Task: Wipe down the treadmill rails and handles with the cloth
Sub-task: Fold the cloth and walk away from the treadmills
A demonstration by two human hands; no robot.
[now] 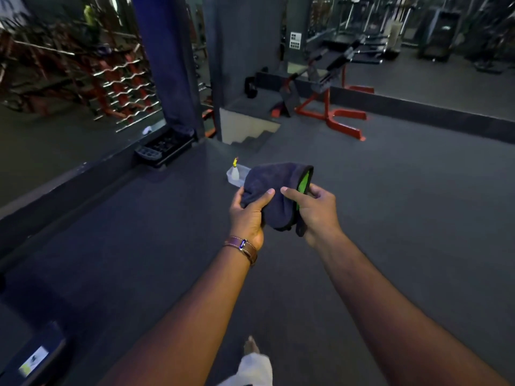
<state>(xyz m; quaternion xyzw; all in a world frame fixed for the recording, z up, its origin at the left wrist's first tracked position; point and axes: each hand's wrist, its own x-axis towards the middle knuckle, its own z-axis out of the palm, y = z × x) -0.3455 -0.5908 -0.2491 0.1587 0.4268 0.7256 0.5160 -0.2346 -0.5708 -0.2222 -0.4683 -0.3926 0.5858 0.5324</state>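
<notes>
Both hands hold a dark cloth point(274, 190) with a green underside, mid-scene above the gym floor point(390, 218). The left hand point(248, 215) and right hand point(315, 213) each grip an edge. The cloth partly hides a spray bottle point(235, 171) in a clear tray point(239, 174) beyond.

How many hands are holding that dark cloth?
2. The left hand grips the near-left side of the cloth; the right hand pinches its right edge, where the green underside shows.
</notes>
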